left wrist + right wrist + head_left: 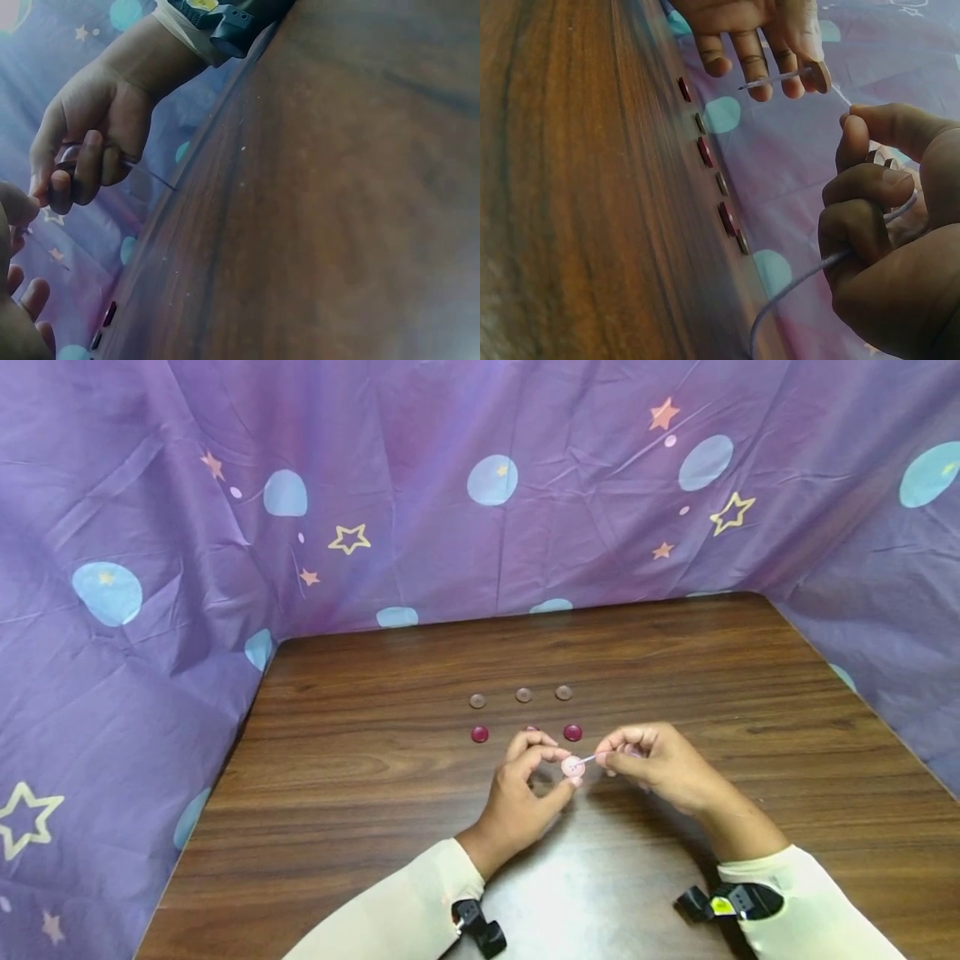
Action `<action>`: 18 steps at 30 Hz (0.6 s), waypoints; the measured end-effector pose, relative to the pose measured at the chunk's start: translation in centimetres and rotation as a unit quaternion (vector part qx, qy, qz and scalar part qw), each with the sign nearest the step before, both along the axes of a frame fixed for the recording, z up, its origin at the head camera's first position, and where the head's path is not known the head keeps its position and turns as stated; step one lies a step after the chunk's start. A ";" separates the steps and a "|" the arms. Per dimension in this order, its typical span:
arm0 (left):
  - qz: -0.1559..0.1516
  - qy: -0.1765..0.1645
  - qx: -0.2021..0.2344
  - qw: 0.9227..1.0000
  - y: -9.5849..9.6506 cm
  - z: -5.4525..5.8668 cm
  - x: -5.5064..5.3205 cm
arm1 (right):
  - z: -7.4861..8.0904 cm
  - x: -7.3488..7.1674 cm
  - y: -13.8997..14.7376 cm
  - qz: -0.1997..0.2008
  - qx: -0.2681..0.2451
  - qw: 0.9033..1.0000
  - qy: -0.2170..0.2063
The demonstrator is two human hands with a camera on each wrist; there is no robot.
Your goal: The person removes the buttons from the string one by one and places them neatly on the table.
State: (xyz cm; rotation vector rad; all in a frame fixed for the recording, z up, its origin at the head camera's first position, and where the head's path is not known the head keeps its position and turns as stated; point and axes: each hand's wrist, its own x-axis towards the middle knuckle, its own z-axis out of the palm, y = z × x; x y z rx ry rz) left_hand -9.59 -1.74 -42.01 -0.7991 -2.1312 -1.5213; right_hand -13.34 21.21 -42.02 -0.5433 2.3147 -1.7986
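Observation:
My left hand [517,802] pinches a pale pink button [573,767] by its rim between thumb and fingers, above the table. A lilac cord [780,77] passes through the button, its pointed tip sticking out on one side. On the other side, my right hand [663,768] pinches the cord between thumb and index finger. That hand's remaining fingers curl round more of the cord, which hangs below them in the right wrist view. Edges of other round pieces [874,157], probably buttons, show within the right hand; most of them is hidden.
Beyond the hands, brown buttons [523,695] lie in a row on the wooden table [360,810]. A nearer row holds dark red buttons [480,734], the middle one partly hidden by my left hand. Purple patterned cloth [420,485] hangs behind and at both sides.

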 end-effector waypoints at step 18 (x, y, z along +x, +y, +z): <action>0.021 -0.049 0.001 0.999 -2.2 -0.8 0.3 | 0.2 0.1 -0.1 -0.005 -0.014 1.000 0.000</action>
